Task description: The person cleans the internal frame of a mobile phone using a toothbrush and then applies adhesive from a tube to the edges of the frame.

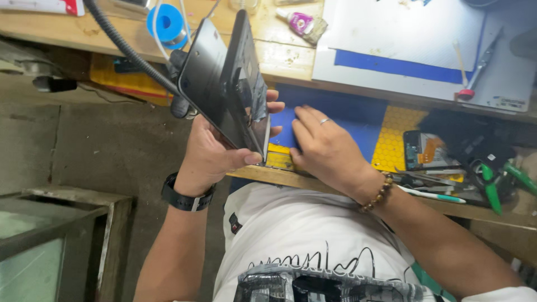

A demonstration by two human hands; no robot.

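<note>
Left hand (210, 154) fingers grip a dark phone (224, 84), raised above the desk (291, 56) edge. Right hand (324, 148) fingers lie flat, released, on the blue mat (347, 112). Risk: one-handed hold, phone could slip. Small pink-labelled glue bottle (302, 23) lies beyond my fingertips.

The dark flat phone (215, 84) on its black bendy stand arm (120, 42) hides most of the left hand's (210, 151) fingers, so how that grip closes is hard to tell. The right hand (324, 145) lies flat and covers part of the blue mat (358, 112); anything under it is hidden. The grey metal tweezers (484, 59) at the upper right are partly cut by the top edge. The green-handled tools (492, 184) at the right are too jumbled to tell apart.
</note>
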